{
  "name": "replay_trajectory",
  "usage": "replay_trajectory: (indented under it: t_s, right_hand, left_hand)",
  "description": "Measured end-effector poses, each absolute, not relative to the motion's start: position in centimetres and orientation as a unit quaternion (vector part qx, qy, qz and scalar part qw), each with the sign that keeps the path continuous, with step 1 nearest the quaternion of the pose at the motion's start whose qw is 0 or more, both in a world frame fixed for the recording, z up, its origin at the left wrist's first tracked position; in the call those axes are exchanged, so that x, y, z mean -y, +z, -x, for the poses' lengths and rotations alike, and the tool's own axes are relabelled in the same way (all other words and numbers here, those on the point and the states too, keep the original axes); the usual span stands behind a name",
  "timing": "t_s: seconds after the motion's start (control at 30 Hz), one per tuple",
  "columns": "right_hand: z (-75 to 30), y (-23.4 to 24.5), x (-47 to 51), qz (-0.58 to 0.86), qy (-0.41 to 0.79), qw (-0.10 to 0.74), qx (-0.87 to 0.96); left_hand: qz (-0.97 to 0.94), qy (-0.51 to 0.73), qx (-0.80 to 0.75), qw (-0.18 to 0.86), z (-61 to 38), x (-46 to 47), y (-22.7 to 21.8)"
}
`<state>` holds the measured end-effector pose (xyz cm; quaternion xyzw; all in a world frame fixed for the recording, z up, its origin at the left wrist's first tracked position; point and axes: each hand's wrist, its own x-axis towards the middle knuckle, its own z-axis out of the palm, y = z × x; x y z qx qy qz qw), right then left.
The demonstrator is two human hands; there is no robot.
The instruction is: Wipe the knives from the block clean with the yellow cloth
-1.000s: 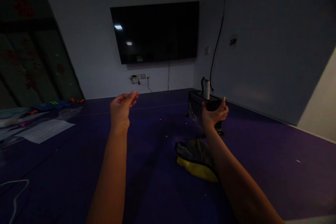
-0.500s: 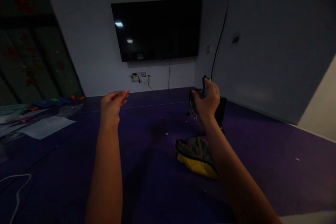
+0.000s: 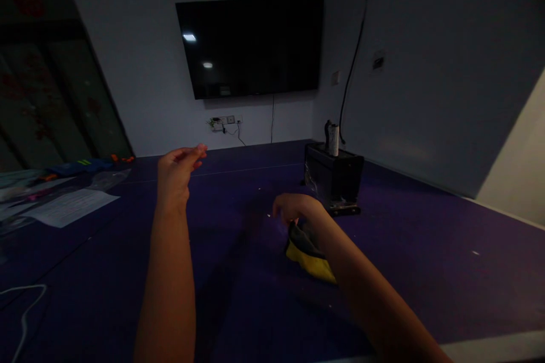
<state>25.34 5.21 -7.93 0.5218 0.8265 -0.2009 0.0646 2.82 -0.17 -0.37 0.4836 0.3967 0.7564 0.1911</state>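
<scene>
My left hand (image 3: 179, 173) is raised above the floor on the left, thumb and fingertips pinched together, with nothing visible between them. My right hand (image 3: 298, 207) is low at the left end of a folded grey-and-yellow cloth (image 3: 313, 261). Its fingers are bent downward and slightly apart; the thumb is mostly hidden, and whether it touches the cloth is unclear. The forearm covers the cloth's right part. Behind the cloth stands a black box (image 3: 334, 178) with a whitish cylinder (image 3: 334, 140) upright on top, beside a dark curved piece.
Purple matting (image 3: 238, 295) covers the floor. Paper sheets (image 3: 74, 207), clear plastic and dark blue fabric (image 3: 80, 166) lie at the left. A white cable (image 3: 25, 317) curls at the lower left. A television (image 3: 255, 48) hangs on the far wall above sockets.
My right hand has left the top of the black box and come down and left to the cloth, uncovering the box and cylinder. My left hand keeps its pinch, with little movement.
</scene>
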Motion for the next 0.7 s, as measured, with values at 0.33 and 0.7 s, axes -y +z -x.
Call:
replay_trajectory:
  t_s: [0.33,0.7]
  right_hand:
    - [-38.4,-1.4,-1.5,-0.534,-0.085,-0.394,-0.743]
    - [-43.2,-1.9,-0.1,-0.563,0.049,-0.633,-0.529]
  left_hand:
    - [-0.484,0.760,-0.392,0.187,-3.3,0.6,-0.2]
    - [-0.498,0.750,-0.388,0.196,-4.0,0.8,-0.1]
